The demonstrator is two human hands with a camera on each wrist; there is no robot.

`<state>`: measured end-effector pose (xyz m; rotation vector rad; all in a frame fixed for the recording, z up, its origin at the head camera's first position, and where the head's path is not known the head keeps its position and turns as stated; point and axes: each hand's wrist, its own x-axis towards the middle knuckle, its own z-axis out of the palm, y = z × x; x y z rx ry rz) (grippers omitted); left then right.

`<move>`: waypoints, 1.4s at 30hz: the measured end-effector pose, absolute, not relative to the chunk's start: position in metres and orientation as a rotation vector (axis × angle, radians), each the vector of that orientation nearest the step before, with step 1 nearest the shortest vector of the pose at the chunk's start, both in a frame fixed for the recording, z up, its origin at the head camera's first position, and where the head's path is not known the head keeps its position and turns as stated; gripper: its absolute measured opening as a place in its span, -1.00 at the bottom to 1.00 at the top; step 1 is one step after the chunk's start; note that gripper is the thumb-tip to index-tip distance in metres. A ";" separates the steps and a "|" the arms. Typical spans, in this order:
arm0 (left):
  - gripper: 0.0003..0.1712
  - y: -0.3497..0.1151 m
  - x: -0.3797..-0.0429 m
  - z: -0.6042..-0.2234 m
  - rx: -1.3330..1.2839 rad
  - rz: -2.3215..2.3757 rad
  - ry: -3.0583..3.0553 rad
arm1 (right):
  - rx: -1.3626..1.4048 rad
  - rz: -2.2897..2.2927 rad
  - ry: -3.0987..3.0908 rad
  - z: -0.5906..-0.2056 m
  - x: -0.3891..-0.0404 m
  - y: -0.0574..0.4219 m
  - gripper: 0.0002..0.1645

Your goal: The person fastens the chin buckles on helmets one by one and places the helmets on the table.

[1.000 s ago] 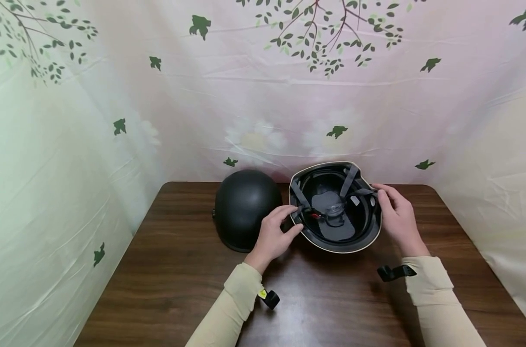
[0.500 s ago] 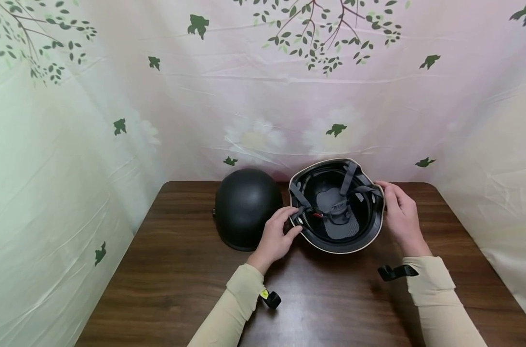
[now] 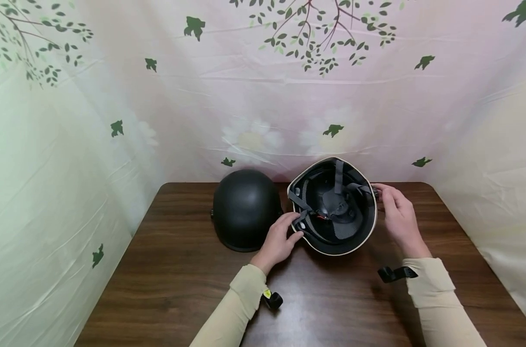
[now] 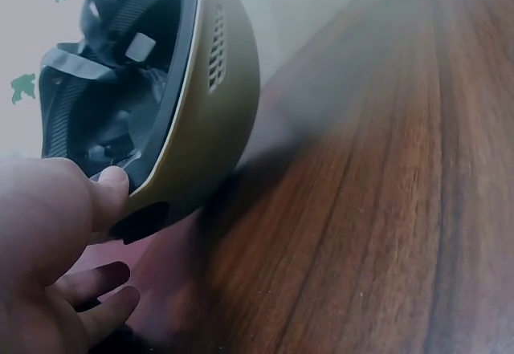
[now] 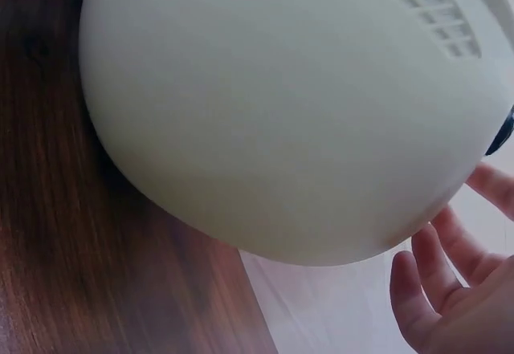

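Note:
A pale tan helmet (image 3: 332,246) stands tilted on the wooden table, its black padded inside and grey straps facing me in the head view. My left hand (image 3: 277,243) pinches its left rim; in the left wrist view the thumb (image 4: 108,193) lies on the rim and other fingers show below. At the opposite side, my right hand (image 3: 401,219) reaches to the outer shell. Its fingers (image 5: 458,242) are loosely extended against the smooth shell (image 5: 281,129) in the right wrist view. Left of it, a black helmet (image 3: 245,209) sits dome up, close to my left hand.
The brown wooden table (image 3: 180,289) ends at the back against a pale curtain (image 3: 263,96) printed with leaves and birds, which also hangs at both sides. Small black cameras sit on both wrists.
The tan helmet has turned, its opening swinging to the left and its right side coming nearer edge-on. My right thumb has come off the rim. The black helmet stays put.

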<state>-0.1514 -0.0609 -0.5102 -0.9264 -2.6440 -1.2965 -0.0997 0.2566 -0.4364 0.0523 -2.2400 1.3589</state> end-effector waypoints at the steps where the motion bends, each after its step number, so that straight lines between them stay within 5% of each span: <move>1: -0.44 -0.060 -0.152 -0.511 -0.933 -1.287 -2.647 | 0.040 1.336 -2.255 -0.437 -0.100 0.256 -0.46; 24: -0.34 -0.041 -0.161 -0.513 -0.983 -1.139 -2.816 | 0.078 1.281 -2.278 -0.441 -0.101 0.243 -0.50; 42: -0.36 -0.042 -0.166 -0.512 -1.020 -1.154 -2.834 | 0.377 1.204 -2.259 -0.436 -0.100 0.237 -0.36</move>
